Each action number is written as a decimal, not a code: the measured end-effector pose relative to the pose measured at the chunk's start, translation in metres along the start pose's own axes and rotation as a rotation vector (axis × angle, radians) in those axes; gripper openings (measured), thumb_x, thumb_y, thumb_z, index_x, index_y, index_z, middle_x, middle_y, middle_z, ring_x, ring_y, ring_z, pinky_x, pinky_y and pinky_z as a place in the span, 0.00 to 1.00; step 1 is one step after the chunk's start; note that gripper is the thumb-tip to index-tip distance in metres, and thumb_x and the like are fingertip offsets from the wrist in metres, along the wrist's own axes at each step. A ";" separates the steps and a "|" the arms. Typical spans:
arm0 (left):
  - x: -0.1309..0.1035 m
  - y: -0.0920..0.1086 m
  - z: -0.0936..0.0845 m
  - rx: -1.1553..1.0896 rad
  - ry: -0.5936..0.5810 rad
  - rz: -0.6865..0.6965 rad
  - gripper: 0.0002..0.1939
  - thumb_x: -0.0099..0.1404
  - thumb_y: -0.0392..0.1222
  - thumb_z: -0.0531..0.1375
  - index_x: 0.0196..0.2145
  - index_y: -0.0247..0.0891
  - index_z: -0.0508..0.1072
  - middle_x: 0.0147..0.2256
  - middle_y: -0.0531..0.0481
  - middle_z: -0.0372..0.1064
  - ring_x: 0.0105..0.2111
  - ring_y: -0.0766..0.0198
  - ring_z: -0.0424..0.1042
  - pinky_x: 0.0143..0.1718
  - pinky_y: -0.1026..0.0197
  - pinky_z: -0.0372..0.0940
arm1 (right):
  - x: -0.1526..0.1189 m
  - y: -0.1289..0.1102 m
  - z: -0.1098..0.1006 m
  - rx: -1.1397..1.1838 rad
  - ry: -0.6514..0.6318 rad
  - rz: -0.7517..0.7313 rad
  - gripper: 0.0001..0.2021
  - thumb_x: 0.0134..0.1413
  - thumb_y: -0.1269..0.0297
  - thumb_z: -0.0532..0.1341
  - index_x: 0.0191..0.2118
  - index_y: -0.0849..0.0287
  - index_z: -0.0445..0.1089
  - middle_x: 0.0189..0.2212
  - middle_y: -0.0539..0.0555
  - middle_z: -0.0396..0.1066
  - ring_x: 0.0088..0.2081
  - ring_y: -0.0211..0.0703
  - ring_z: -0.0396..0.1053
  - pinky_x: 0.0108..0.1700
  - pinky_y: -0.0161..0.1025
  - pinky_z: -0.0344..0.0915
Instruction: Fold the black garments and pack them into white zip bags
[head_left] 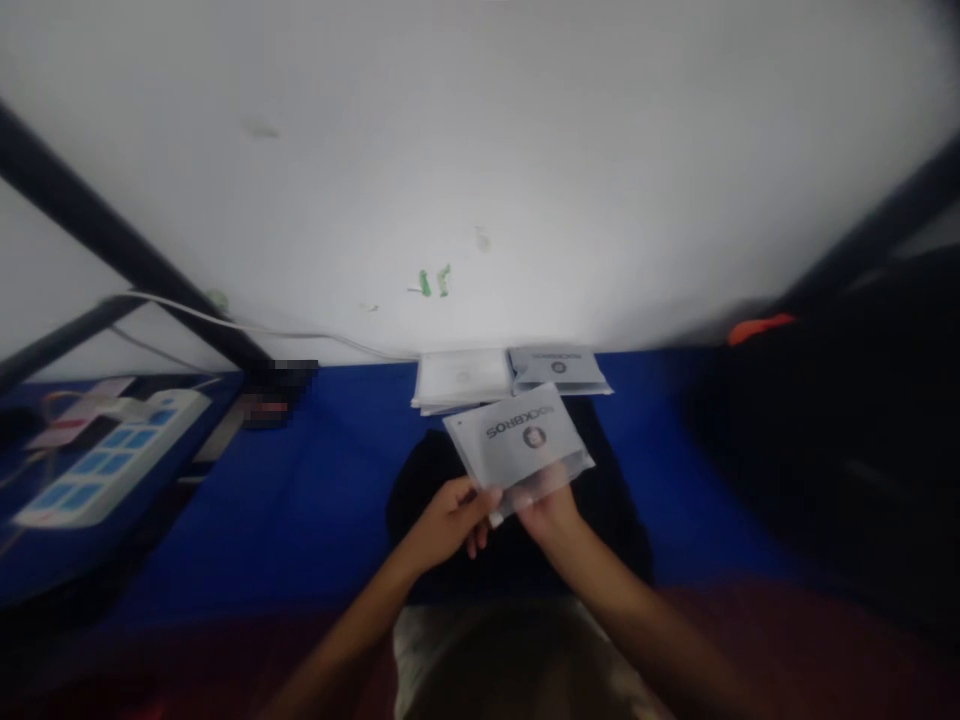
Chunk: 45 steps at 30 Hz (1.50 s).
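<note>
A frosted plastic zip bag, printed with the ROCKBROS name and a round logo, is tilted in front of me over a black cloth item. My left hand pinches its near left corner between thumb and fingers, by the zip edge. At the near edge, my right hand holds the bag from below; its fingers show through the translucent strip. Whether those fingers are behind the plastic or inside it, I cannot tell. The lettering appears upside down to me.
Against the white wall lie a stack of pale bags and another printed bag, on the blue table surface. A power strip sits at left. A large dark shape with an orange patch fills the right.
</note>
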<state>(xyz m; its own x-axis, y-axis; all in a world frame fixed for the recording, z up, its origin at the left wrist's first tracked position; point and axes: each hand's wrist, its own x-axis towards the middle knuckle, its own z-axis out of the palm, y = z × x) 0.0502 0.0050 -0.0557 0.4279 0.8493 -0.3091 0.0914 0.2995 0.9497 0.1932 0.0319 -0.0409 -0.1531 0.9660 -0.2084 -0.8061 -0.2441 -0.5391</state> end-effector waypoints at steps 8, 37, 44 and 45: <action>-0.003 0.000 -0.010 -0.199 0.128 -0.102 0.22 0.59 0.57 0.61 0.23 0.35 0.66 0.15 0.56 0.62 0.10 0.73 0.58 0.09 0.72 0.48 | -0.023 -0.007 -0.008 -0.169 -0.048 0.135 0.05 0.48 0.65 0.64 0.33 0.56 0.73 0.38 0.52 0.76 0.46 0.48 0.72 0.55 0.47 0.64; -0.017 0.015 -0.010 -0.369 0.057 0.084 0.24 0.59 0.53 0.60 0.17 0.39 0.54 0.11 0.62 0.45 0.10 0.77 0.44 0.13 0.70 0.39 | -0.018 -0.107 -0.062 -2.271 -0.613 -0.955 0.13 0.64 0.71 0.50 0.30 0.59 0.67 0.26 0.54 0.64 0.28 0.41 0.60 0.24 0.35 0.53; -0.004 0.014 0.010 -0.514 -0.090 0.100 0.25 0.58 0.53 0.60 0.15 0.39 0.55 0.10 0.60 0.44 0.10 0.75 0.45 0.13 0.68 0.40 | -0.012 -0.097 -0.066 -2.152 -0.502 -0.911 0.18 0.55 0.66 0.60 0.51 0.63 0.68 0.47 0.67 0.70 0.47 0.56 0.67 0.46 0.51 0.67; -0.001 0.016 0.015 -0.512 -0.118 0.103 0.25 0.58 0.53 0.61 0.15 0.39 0.55 0.10 0.60 0.45 0.09 0.75 0.45 0.13 0.68 0.40 | -0.010 -0.089 -0.063 -2.071 -0.535 -0.890 0.25 0.52 0.65 0.61 0.58 0.63 0.64 0.53 0.68 0.67 0.52 0.59 0.65 0.50 0.55 0.65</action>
<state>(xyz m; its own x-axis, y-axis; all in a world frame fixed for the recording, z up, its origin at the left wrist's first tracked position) 0.0642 0.0022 -0.0395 0.5127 0.8395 -0.1798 -0.3939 0.4161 0.8196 0.3020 0.0385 -0.0422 -0.5801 0.6879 0.4361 0.6686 0.7080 -0.2274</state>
